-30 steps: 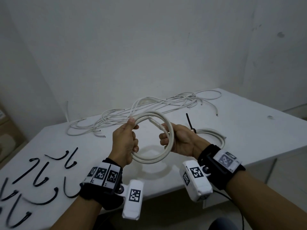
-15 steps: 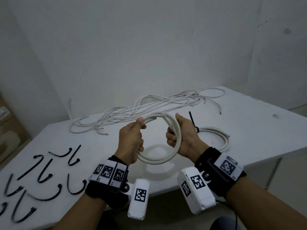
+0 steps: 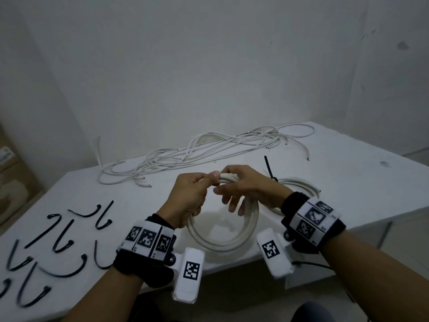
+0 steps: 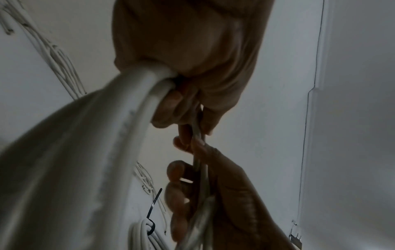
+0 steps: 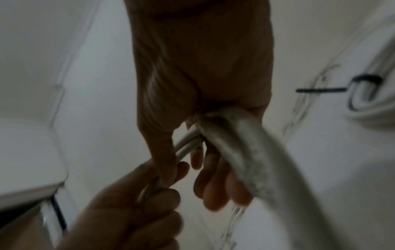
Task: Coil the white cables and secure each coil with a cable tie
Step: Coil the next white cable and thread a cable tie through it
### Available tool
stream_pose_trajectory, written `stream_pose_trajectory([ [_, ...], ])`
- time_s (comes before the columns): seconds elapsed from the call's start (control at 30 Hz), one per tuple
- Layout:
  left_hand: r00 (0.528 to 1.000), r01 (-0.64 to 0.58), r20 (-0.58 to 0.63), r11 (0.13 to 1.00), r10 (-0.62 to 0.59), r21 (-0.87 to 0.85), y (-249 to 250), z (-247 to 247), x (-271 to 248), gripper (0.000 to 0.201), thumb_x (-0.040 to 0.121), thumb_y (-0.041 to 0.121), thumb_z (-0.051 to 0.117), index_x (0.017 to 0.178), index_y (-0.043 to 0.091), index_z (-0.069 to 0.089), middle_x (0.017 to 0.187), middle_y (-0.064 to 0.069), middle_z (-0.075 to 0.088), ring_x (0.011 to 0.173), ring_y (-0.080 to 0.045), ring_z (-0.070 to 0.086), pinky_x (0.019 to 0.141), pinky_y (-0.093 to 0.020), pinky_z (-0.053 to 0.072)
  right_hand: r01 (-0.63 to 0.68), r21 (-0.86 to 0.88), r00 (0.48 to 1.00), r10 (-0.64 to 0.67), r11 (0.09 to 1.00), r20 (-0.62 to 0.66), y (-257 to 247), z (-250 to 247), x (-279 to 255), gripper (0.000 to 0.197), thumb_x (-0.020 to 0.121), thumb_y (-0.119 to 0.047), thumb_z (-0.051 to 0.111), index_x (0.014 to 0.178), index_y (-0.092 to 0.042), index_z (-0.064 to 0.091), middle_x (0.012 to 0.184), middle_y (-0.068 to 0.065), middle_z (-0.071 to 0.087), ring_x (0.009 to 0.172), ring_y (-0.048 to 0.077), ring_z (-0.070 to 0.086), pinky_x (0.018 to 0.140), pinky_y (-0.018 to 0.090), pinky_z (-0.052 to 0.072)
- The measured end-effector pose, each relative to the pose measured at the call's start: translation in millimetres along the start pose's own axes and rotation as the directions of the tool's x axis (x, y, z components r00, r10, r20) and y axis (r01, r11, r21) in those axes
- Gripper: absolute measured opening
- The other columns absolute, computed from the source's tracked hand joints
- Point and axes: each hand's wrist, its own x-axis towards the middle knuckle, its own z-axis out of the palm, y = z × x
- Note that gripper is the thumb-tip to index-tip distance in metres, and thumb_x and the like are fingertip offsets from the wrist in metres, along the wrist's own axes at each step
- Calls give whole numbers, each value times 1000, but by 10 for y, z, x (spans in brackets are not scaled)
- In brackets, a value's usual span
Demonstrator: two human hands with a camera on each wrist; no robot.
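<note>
A coil of white cable (image 3: 222, 240) hangs upright over the table's front edge, held by both hands. My left hand (image 3: 190, 194) grips its left side, fingers curled round the strands (image 4: 85, 152), thumb on top. My right hand (image 3: 243, 184) lies over the top of the coil, right beside the left thumb. It pinches the strands there (image 5: 256, 160) while its lower fingers hang through the ring. A pile of loose white cables (image 3: 204, 149) lies at the back of the table. Several black cable ties (image 3: 58, 240) lie at the left.
A finished white coil (image 3: 299, 184) bound with a black tie (image 3: 269, 168) lies on the white table (image 3: 348, 173) just behind my right wrist. The table stands in a corner of grey walls. A cardboard box (image 3: 9, 182) stands on the floor at the far left.
My right hand has slid from the coil's right side up to its top, meeting the left thumb. The left hand keeps its grip, and the coil has sunk slightly.
</note>
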Motion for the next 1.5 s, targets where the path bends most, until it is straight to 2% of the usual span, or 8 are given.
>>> stream_pose_trajectory([
  [0.13,1000,11,22,1000,-10,-25,-26,-34,-18,38,90,37,63,92,-1,68,45,4,27,38,-11,20,39,-18,19,-20,190,999,27,982,-36,85,91,49,27,85,-17,69,72,-12,47,48,2,37,34,14,32,40,25,40],
  [0.43,999,-41,-5,996,41,-74,-75,-231,-81,23,82,18,74,92,1,63,59,-7,55,42,-12,41,42,-23,39,-19,259,991,54,966,-125,81,178,153,23,83,-14,72,78,-6,50,47,0,30,34,13,24,39,22,30],
  [0.67,984,121,-87,942,-155,-314,-349,-262,-312,46,79,45,63,89,0,62,68,-13,63,60,-25,63,63,-35,59,-1,445,949,141,896,-282,178,252,233,31,84,-11,69,68,-13,43,47,-1,28,34,12,23,38,22,32],
  [0.87,978,131,-55,790,-203,-599,-313,-379,-248,44,77,58,54,68,16,44,45,6,31,34,-6,29,34,-18,30,-1,608,917,243,794,-317,264,617,308,30,84,-8,68,71,-14,41,47,-1,28,33,11,22,38,21,32],
  [1.0,985,166,75,733,-155,-659,-281,-569,-292,42,98,44,42,71,12,51,52,1,43,41,-12,41,41,-24,42,-32,690,906,312,723,-285,228,724,364,30,84,-6,65,68,-15,41,44,-4,25,32,10,20,38,20,29],
  [1.1,992,104,6,776,-128,-622,-308,-637,-350,37,101,35,38,75,12,50,49,2,38,39,-12,37,40,-23,39,-36,709,900,331,704,-284,196,854,418,28,84,-6,64,69,-15,42,45,-3,24,33,10,19,38,20,28],
  [1.23,991,71,-38,753,-126,-654,-316,-768,-394,67,90,68,25,78,9,55,51,1,37,39,-11,33,37,-21,33,-40,701,898,334,712,-288,146,1017,490,29,85,-6,63,68,-15,40,44,-4,25,33,10,20,39,20,29],
  [1.5,981,33,-145,850,-128,-526,-290,-939,-410,49,94,57,40,82,12,53,45,6,26,34,-7,23,35,-17,24,-29,692,911,305,721,-279,63,1187,563,30,85,-7,63,68,-14,39,43,-4,25,32,11,21,40,21,31],
])
